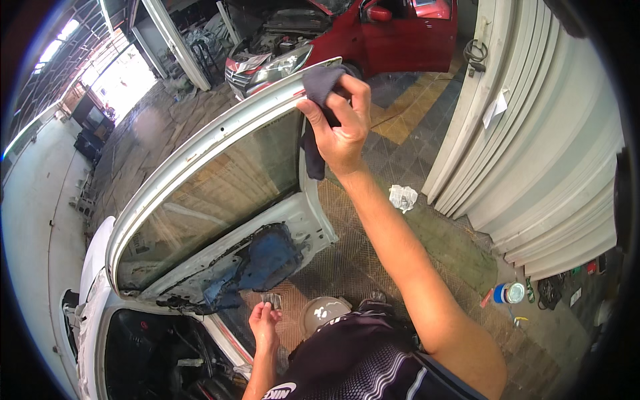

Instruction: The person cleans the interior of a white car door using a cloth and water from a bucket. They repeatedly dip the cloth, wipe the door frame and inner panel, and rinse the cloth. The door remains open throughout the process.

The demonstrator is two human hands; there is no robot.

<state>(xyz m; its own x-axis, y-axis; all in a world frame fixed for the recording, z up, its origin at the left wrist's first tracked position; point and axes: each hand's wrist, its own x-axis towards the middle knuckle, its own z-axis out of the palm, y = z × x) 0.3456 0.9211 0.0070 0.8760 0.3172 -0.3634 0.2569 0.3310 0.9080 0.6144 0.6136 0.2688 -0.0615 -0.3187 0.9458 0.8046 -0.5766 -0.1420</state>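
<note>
An open white car door (200, 157) stands in front of me, its window glass in place and its inner trim off, with a blue sheet (270, 257) and black sealant showing. My right hand (343, 130) is raised to the top corner of the window frame. Its fingers grip a dark grey cloth (321, 83) draped over that corner, part of it hanging down the inside. Lower down, close to my body, my left hand (264, 320) pinches a small, flat greyish piece (273, 299), whose kind I cannot make out. It is apart from the door.
Behind the door stands a red car (400, 37) with its bonnet raised. White folding shutters (533, 133) rise on the right. A round grey lid or basin (322, 313) is near my feet, crumpled paper (403, 198) lies on the matting, and a blue-and-white can (510, 293) stands at right.
</note>
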